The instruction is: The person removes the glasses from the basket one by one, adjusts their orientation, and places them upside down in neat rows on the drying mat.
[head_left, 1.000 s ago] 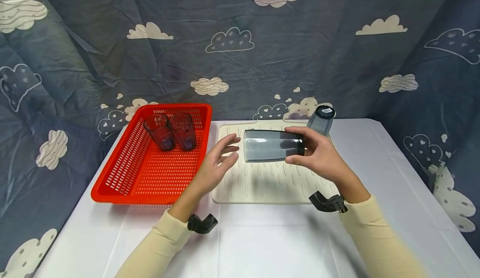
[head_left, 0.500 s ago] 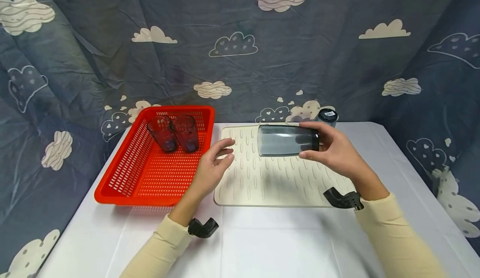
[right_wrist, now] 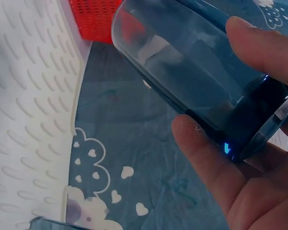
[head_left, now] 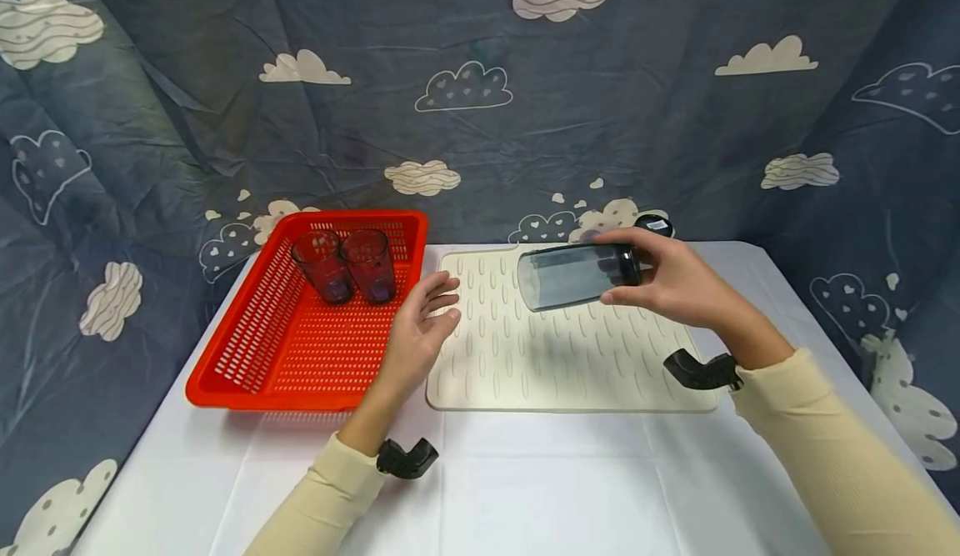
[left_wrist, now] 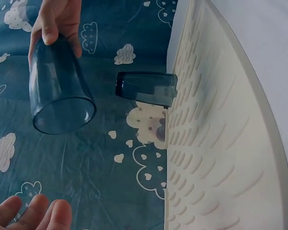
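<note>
Tumbler in your right hand point(head_left: 678, 283): you hold a smoky blue-grey see-through tumbler point(head_left: 573, 275) with a darker base.
Second tumbler point(left_wrist: 146, 89): same smoky blue-grey tint.
Basket point(head_left: 247, 356): bright red, dotted with slot holes.
Cups in basket point(head_left: 345, 266): dark purplish, see-through.
Mat point(head_left: 555, 364): cream, with a raised dash pattern.
Tabletop point(head_left: 540, 489): white.
Backdrop point(head_left: 480, 81): dark blue-grey cloth printed with cream clouds and outlined clouds holding small hearts.
Your sleeves point(head_left: 847, 473): pale yellow.

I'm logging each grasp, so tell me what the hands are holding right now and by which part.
The right hand holds a smoky blue-grey tumbler on its side, grip around the base end. The left hand holds nothing.
</note>
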A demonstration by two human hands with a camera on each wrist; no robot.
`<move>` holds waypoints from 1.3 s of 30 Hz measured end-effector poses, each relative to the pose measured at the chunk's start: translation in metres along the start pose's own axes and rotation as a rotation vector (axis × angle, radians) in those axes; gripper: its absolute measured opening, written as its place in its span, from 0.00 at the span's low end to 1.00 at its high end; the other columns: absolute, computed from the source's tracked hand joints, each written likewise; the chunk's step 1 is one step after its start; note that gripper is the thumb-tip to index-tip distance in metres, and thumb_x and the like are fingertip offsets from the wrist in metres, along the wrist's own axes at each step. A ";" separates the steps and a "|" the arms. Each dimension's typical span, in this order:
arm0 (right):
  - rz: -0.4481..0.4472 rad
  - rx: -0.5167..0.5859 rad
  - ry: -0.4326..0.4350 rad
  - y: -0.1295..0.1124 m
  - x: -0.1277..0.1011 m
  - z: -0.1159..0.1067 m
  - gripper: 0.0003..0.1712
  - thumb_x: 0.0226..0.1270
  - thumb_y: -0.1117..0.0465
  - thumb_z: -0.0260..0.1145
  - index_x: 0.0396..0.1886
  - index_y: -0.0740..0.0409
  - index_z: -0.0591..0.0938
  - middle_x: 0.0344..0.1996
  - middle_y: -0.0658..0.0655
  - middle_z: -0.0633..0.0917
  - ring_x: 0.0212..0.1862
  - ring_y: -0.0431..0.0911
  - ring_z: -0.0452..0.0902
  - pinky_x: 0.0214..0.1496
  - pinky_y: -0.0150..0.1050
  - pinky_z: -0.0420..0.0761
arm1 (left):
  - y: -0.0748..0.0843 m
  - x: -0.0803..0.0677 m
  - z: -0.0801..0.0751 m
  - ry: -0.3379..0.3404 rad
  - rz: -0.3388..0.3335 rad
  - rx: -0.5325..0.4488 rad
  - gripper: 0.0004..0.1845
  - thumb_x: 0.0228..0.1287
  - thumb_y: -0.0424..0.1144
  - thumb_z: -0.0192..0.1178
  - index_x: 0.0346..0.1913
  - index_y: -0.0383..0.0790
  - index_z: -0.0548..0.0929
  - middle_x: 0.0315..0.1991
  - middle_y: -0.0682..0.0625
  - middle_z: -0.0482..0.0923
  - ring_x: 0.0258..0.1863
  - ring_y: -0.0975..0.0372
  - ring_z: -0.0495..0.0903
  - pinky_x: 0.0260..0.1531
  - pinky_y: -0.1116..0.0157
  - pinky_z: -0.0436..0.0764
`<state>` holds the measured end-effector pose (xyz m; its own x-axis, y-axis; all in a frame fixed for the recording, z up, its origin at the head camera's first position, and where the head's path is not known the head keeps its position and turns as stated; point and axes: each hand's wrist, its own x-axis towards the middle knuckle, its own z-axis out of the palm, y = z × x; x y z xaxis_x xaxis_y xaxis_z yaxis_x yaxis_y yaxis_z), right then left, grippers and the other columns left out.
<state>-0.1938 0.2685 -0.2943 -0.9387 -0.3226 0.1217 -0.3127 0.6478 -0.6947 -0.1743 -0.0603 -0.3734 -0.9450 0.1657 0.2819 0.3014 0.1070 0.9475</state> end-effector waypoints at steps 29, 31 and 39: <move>0.090 -0.391 -0.125 0.014 0.069 -0.040 0.41 0.56 0.59 0.75 0.69 0.55 0.70 0.63 0.67 0.74 0.53 0.58 0.76 0.51 0.56 0.77 | 0.006 -0.017 0.029 -0.100 0.064 -0.038 0.21 0.66 0.28 0.55 0.62 0.30 0.72 0.62 0.38 0.74 0.62 0.48 0.75 0.63 0.50 0.77; 0.075 -0.433 -0.147 0.012 0.075 -0.040 0.40 0.56 0.59 0.75 0.69 0.56 0.70 0.63 0.67 0.75 0.56 0.59 0.76 0.52 0.57 0.77 | 0.004 -0.018 0.034 -0.101 0.054 -0.035 0.21 0.66 0.28 0.55 0.62 0.31 0.73 0.62 0.39 0.75 0.62 0.49 0.76 0.62 0.52 0.78; 0.108 -0.547 -0.239 0.001 0.097 -0.033 0.39 0.56 0.62 0.74 0.68 0.56 0.72 0.70 0.66 0.70 0.67 0.63 0.69 0.63 0.62 0.74 | 0.000 -0.024 0.050 -0.120 0.013 0.031 0.22 0.66 0.30 0.57 0.63 0.37 0.74 0.61 0.44 0.77 0.59 0.54 0.79 0.60 0.56 0.80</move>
<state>-0.2904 0.2609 -0.2596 -0.9306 -0.3398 -0.1358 -0.3059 0.9260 -0.2212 -0.1450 -0.0154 -0.3880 -0.9196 0.2830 0.2723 0.3190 0.1339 0.9382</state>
